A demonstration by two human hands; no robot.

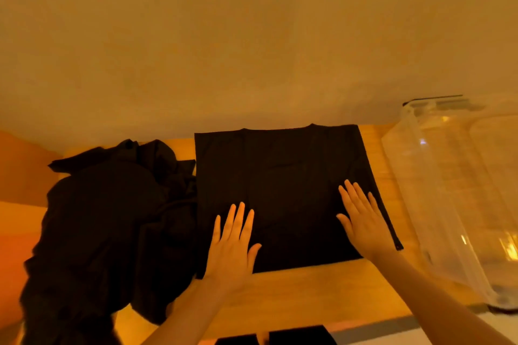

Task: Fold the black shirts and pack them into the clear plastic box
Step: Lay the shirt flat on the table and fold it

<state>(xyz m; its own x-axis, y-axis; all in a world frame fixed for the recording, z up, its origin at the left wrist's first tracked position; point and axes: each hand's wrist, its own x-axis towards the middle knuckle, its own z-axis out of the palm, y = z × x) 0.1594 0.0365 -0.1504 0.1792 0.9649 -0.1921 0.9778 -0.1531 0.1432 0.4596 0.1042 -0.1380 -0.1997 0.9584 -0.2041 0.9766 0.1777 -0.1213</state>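
A black shirt (pixel 280 193) lies spread flat on the wooden worktop (pixel 308 288), folded into a rough rectangle whose far edge reaches the worktop's back edge against the pale wall (pixel 252 50). Both hands press down on its near half with straight, spread fingers and grip nothing. The left hand (pixel 232 249) rests palm-down on the shirt's near left corner, its heel reaching the shirt's near edge. The right hand (pixel 361 224) lies flat along the shirt's right side, just inside the right edge, fingers pointing toward the back of the worktop. A heap of crumpled black shirts (pixel 106 232) covers the left part of the worktop, touching the left edge of the flat shirt and hanging over the worktop's near left edge. The clear plastic box (pixel 448 190) stands on the right end of the worktop, just beside the flat shirt with a strip of bare wood between them; no shirt shows inside it. A dark garment (pixel 280 337) on the person shows at the bottom of the view below the near edge of the worktop.
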